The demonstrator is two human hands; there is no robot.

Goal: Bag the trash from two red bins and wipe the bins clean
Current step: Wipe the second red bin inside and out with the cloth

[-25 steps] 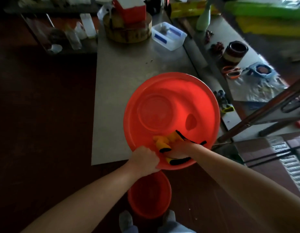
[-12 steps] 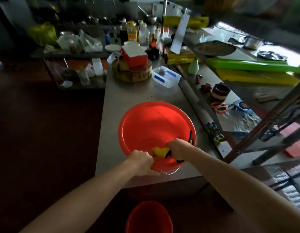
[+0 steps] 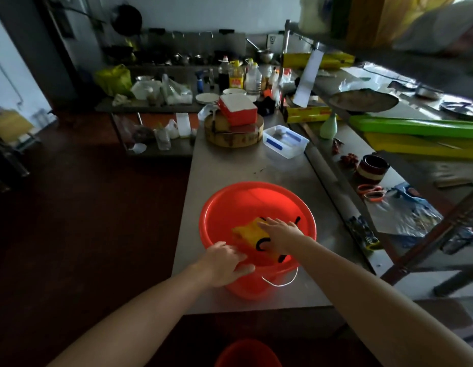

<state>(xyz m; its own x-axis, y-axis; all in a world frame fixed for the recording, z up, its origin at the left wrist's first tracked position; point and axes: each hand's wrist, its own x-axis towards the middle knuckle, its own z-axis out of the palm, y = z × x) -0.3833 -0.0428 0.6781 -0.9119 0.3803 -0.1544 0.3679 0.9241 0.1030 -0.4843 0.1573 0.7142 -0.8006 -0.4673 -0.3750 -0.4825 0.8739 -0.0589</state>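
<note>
The red bin (image 3: pixel 256 205), at the 6 o'clock edge of the counter (image 3: pixel 243 165), is gripped by the left hand (image 3: pixel 224 263). A yellow cloth (image 3: pixel 247 230) is pressed inside by the flat right hand (image 3: pixel 281 231). The bin could be tipped off by hard wiping.

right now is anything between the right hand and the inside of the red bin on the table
Only the yellow cloth, pressed flat under the right hand against the inner wall of the red bin, as wiping needs. Nothing else shows inside the bin. The left hand grips the near rim, off to the side of the cloth.
</note>
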